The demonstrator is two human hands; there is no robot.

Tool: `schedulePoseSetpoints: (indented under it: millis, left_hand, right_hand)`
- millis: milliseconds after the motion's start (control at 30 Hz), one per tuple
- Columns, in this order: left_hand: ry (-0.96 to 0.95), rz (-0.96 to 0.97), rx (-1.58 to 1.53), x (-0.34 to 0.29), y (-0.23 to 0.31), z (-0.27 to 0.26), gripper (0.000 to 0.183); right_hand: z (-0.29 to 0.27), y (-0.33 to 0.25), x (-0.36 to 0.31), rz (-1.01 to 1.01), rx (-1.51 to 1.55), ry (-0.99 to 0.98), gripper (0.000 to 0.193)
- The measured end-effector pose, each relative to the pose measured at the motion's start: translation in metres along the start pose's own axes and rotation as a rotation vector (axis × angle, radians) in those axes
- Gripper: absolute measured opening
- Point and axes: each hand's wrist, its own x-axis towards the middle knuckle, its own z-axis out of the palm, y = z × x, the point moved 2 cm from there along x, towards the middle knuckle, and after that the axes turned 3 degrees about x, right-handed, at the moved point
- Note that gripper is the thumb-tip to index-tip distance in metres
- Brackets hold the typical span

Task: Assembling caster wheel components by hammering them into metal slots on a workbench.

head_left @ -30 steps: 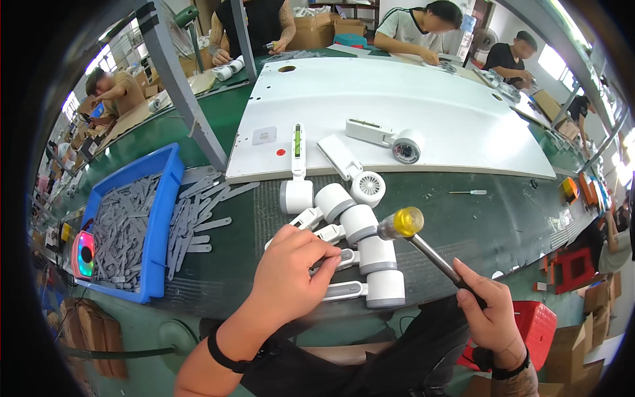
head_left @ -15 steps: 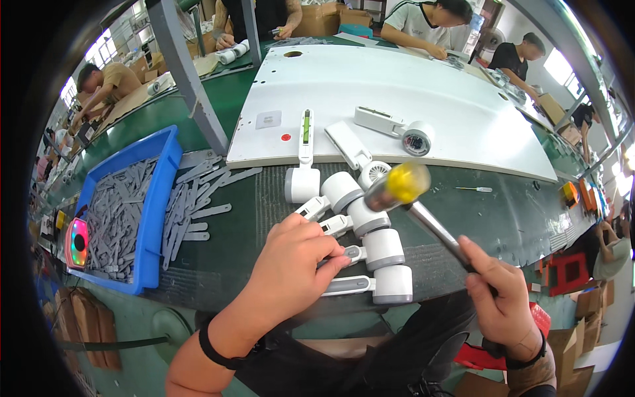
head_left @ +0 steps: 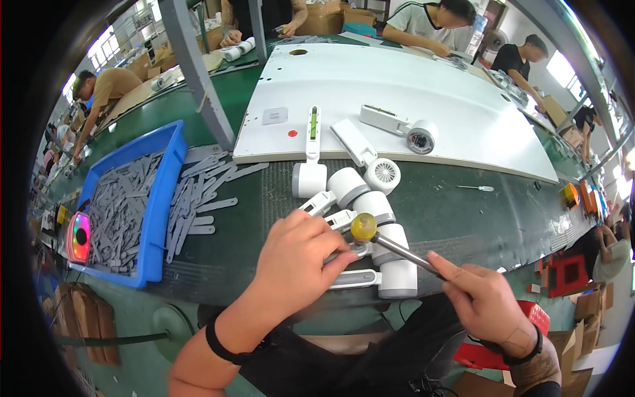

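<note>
My left hand is closed, thumb and fingers pinched at the handle of a white handheld fan. A grey edge shows by the fingertips; the hand hides most of that handle. My right hand grips a mallet with a dark metal shaft. Its yellow head is down at the fan's handle, beside my left fingertips; whether it touches cannot be made out. Nearest me, another fan lies with a grey strip along its handle. More fans line up beyond, their handles pointing left.
A blue bin of grey strips stands on the left, with loose strips beside it. On the white board lie fans with uncovered handles. A small screwdriver lies on the right. Other people work across the bench.
The mallet has swung down and left, from above the fans to the handle by my left fingers. My left hand keeps its hold, and the whole view has shifted slightly.
</note>
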Motion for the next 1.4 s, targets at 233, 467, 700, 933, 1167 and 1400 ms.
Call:
schedulePoseSetpoints:
  millis: [233,467,700,933,1167,1400]
  left_hand:
    - [-0.077,-0.039,0.13,-0.023,-0.009,-0.037,0.029]
    - [-0.14,-0.146,-0.042,-0.032,-0.021,-0.026,0.025]
    - [-0.034,-0.177,-0.024,-0.044,-0.03,-0.022,0.038]
    - [0.044,-0.189,-0.006,-0.062,-0.023,-0.012,0.068]
    - [0.078,-0.229,-0.053,-0.062,-0.021,-0.001,0.065]
    - [0.117,-0.258,0.073,-0.062,-0.012,-0.001,0.065]
  right_hand:
    - [-0.013,-0.025,-0.003,-0.102,0.11,0.253,0.059]
    - [-0.01,-0.023,0.0,-0.039,-0.053,-0.013,0.059]
    - [0.002,-0.016,0.011,-0.064,-0.021,-0.109,0.06]
    - [0.003,-0.035,0.021,-0.202,0.181,0.088,0.058]
    - [0.014,-0.028,0.028,-0.127,0.093,-0.057,0.058]
    - [0.009,-0.035,0.029,-0.065,0.055,-0.108,0.058]
